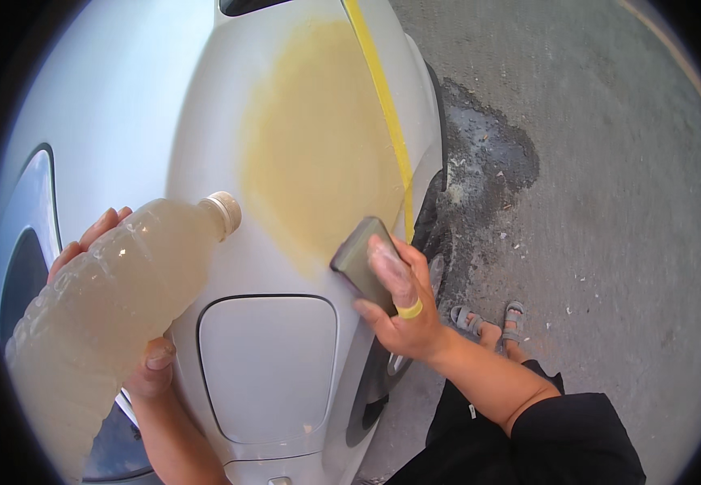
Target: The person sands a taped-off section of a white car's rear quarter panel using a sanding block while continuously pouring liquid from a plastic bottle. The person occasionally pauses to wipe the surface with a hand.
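Grey-green block (353,260) is over the car's pale body panel, right at the lower edge of that tan patch (318,153), with the fuel flap (269,368) just below. Right grip (405,295) has it pinched, thumb on one side, fingers across the top. Can't tell if it's pressed flat. Left grip (155,370) is wrapped round a big clear bottle (116,283) of cloudy liquid, tilted, neck toward the patch. Yellow tape (383,97) runs down the patch's right side.
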`<state>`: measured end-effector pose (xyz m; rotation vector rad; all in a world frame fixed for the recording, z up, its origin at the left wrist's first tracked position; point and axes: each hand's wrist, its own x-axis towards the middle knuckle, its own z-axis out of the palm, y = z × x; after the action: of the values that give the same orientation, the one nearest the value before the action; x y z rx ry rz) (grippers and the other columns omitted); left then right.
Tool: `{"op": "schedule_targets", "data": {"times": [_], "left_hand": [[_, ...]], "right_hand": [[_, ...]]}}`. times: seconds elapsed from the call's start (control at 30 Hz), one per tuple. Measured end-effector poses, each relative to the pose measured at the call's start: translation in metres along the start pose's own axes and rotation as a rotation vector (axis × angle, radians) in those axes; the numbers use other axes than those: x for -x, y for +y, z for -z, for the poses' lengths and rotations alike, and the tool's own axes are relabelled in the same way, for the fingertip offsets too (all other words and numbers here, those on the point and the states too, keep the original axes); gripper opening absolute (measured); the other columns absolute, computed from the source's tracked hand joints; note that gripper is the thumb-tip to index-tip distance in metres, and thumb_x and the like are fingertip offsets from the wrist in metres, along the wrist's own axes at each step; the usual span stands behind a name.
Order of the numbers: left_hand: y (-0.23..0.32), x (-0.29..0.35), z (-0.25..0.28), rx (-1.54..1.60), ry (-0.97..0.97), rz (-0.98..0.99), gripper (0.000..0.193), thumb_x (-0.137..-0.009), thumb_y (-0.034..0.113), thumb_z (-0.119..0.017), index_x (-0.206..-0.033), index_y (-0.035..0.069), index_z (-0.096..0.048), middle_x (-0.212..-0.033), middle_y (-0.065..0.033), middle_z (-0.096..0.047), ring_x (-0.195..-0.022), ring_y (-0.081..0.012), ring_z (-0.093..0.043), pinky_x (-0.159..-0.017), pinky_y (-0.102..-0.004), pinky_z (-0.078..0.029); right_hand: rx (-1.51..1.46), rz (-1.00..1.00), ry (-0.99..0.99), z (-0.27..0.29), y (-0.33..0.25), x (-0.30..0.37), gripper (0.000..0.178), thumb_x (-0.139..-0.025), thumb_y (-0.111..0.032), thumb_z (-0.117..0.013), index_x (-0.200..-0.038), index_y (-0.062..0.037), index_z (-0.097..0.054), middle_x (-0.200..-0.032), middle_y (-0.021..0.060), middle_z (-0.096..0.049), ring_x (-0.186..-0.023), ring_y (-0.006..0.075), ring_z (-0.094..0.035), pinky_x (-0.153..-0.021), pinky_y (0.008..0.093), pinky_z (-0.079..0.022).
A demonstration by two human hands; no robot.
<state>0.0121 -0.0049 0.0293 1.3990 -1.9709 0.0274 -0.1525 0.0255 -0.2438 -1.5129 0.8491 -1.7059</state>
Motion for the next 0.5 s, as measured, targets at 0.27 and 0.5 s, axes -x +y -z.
{"op": "schedule_targets", "data": {"times": [0.27,0.5], "left_hand": [[0.0,-0.004,0.009,0.041,-0.018,-0.035,0.103,-0.068,0.057,-0.089,-0.143,0.009,-0.038,-0.139,-0.0222,-0.055,-0.13,-0.0358,-0.055,-0.108,-0.0498,-0.047],[-0.007,0.012,0.004,0.096,-0.034,-0.072,0.098,-0.069,0.049,-0.091,-0.141,0.009,-0.04,-0.138,-0.0232,-0.056,-0.13,-0.0362,-0.055,-0.109,-0.0496,-0.047]], "right_hand": [[0.072,-0.085,0.118,-0.002,0.029,-0.17,0.061,-0.089,-0.017,-0.07,-0.144,-0.0031,-0.046,-0.138,0.0199,-0.057,-0.13,0.0405,-0.047,-0.109,0.0458,-0.039],[0.049,0.028,0.009,-0.002,-0.002,-0.029,0.069,-0.079,-0.012,-0.078,-0.143,-0.0097,-0.051,-0.149,0.009,-0.052,-0.134,0.0395,-0.045,-0.108,0.0494,-0.038]]}}
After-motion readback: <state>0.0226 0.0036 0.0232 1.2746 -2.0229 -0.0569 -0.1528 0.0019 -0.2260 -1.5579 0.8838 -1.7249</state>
